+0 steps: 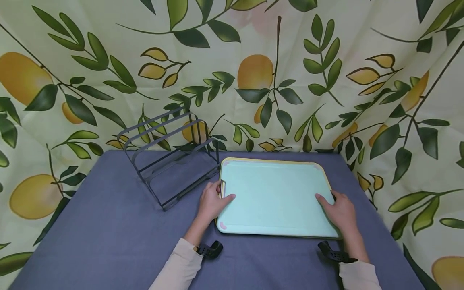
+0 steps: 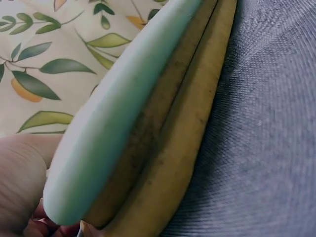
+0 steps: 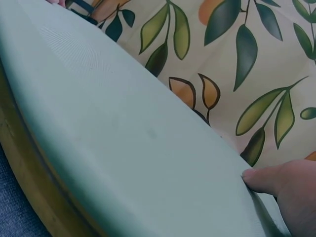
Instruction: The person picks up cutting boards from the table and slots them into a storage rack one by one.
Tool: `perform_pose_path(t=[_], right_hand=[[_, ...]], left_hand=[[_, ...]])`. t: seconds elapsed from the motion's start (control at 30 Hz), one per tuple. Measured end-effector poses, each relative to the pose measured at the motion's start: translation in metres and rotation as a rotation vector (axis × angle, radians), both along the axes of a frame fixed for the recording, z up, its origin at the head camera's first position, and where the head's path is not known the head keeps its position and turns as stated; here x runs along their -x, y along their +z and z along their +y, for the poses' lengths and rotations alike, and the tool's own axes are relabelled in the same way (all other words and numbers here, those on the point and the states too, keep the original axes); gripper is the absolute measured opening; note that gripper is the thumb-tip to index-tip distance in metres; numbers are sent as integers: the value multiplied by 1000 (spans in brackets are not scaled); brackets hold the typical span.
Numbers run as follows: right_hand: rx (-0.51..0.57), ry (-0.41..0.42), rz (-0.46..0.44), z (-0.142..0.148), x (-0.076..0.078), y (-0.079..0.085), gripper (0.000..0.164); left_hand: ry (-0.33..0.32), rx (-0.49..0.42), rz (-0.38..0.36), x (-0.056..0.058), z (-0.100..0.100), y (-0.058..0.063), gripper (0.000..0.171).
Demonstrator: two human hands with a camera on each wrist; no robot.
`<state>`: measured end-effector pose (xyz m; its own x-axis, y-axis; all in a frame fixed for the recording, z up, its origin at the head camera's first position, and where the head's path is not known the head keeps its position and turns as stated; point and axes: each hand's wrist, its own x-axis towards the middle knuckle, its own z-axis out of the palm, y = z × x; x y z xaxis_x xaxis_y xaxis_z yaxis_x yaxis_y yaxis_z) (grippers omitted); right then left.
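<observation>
**A:** Lemon-and-leaf curtain [image 1: 253, 76] hangs behind and to both sides of you, and a blue-grey cloth covers the worktop [image 1: 108, 233]. What do you have hold of?

**B:** You hold the mint-green cutting board [image 1: 275, 197]. It lies flat on the worktop, right of centre, its long side running across in front of you. The left wrist view shows that it is a stack: the green board [image 2: 113, 123] on top, and yellowish layers under it whose edges show along the rim.

**A:** And your hands?

**B:** Your left hand [image 1: 212, 201] grips the board's left short edge, by the slot handle. The thumb lies on the top face and the other fingers curl over the rim, so they are closed on the board. Your right hand [image 1: 338, 209] rests at the right short edge near the front corner. Its fingers [image 3: 261, 180] lie on the green top surface; the head view suggests the thumb hooks the rim, though I cannot tell how far the hand wraps round the edge.

**A:** What is near the board?

**B:** A dark wire rack [image 1: 170, 161] with upright dividers stands just beside the board's back left corner, set at an angle. A black strap sits at each of your wrists, below pale sleeves [image 1: 181, 266].
</observation>
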<state>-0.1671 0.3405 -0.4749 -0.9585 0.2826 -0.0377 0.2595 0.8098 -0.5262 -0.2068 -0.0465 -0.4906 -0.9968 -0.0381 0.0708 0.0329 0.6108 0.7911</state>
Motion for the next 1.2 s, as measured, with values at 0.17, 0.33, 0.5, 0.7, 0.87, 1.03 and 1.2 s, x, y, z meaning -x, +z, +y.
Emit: perform_pose_path(t=[0.17, 0.33, 0.5, 0.7, 0.87, 1.03, 1.2], right_hand=[[1, -2, -28, 1, 1, 1, 88], [18, -11, -45, 2, 2, 3, 91], [20, -10, -59, 3, 2, 3, 92], [27, -16, -70, 3, 2, 3, 93], [36, -18, -77, 2, 1, 3, 94], [48, -25, -81, 3, 0, 5, 94], [60, -30, -82, 3, 0, 6, 95]], left_hand=[[16, -57, -33, 1, 1, 2, 74], [23, -70, -38, 2, 2, 3, 75], [30, -92, -41, 3, 2, 2, 74], [33, -135, -39, 2, 1, 2, 71], [43, -165, -45, 2, 2, 1, 69], [39, -173, -57, 2, 2, 2, 69], [35, -195, -52, 2, 3, 5, 68]])
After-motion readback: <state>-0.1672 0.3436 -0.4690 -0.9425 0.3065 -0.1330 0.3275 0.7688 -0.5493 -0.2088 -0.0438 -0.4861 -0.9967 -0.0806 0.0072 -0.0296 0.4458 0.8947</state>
